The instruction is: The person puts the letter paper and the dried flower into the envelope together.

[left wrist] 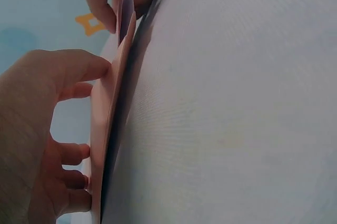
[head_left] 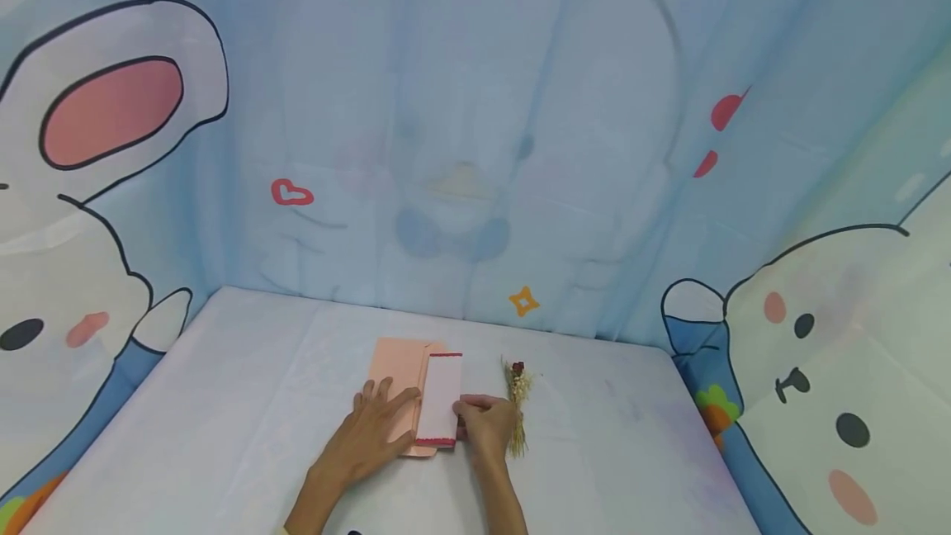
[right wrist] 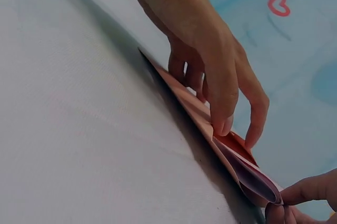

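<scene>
A peach-pink envelope point(head_left: 401, 353) lies on the white table. A folded pale pink card point(head_left: 440, 395) with red trim at its two ends stands partly out of the envelope's right side. My left hand point(head_left: 375, 428) rests on the envelope with spread fingers, its thumb near the card's lower left corner. My right hand point(head_left: 488, 423) pinches the card's right edge between thumb and fingers. In the right wrist view, the card's folded layers point(right wrist: 253, 179) bow apart near the right fingers point(right wrist: 305, 190), and the left hand point(right wrist: 210, 66) presses from above.
Just right of the right hand lies a small bunch of dried flowers point(head_left: 518, 403) with a dark red bloom. A white cloth covers the table point(head_left: 617, 452). Behind it hangs a blue curtain point(head_left: 461, 106) printed with cartoon animals.
</scene>
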Action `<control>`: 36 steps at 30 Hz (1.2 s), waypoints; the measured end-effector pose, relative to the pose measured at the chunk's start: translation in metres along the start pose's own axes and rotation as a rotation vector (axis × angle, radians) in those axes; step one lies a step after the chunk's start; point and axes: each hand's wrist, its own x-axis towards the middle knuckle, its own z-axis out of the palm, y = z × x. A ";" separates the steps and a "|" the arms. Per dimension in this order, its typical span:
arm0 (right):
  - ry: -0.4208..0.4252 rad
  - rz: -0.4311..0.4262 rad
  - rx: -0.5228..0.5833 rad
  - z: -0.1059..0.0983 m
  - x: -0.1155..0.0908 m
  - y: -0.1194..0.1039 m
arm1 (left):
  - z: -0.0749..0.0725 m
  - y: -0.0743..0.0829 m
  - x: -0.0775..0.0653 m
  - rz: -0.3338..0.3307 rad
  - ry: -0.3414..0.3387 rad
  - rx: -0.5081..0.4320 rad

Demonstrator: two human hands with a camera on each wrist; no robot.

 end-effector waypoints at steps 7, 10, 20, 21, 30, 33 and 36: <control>0.026 -0.042 -0.070 0.007 0.002 0.001 | 0.002 -0.001 0.001 -0.017 -0.012 -0.005; 0.020 -0.040 -0.101 0.009 0.001 0.000 | 0.002 0.000 0.002 -0.012 -0.013 -0.004; 0.006 -0.055 -0.143 0.016 -0.001 -0.001 | 0.001 0.000 0.001 -0.001 -0.002 0.006; 0.005 -0.059 -0.142 0.016 -0.001 -0.001 | 0.001 0.000 0.001 -0.003 -0.005 0.004; 0.019 -0.125 -0.176 0.024 0.001 -0.001 | 0.000 -0.001 0.001 -0.016 -0.010 -0.018; 0.022 -0.141 -0.189 0.026 0.001 -0.002 | 0.000 -0.001 0.001 -0.011 -0.010 -0.011; 0.023 -0.161 -0.193 0.029 0.000 -0.003 | 0.000 -0.001 0.001 -0.006 -0.005 -0.011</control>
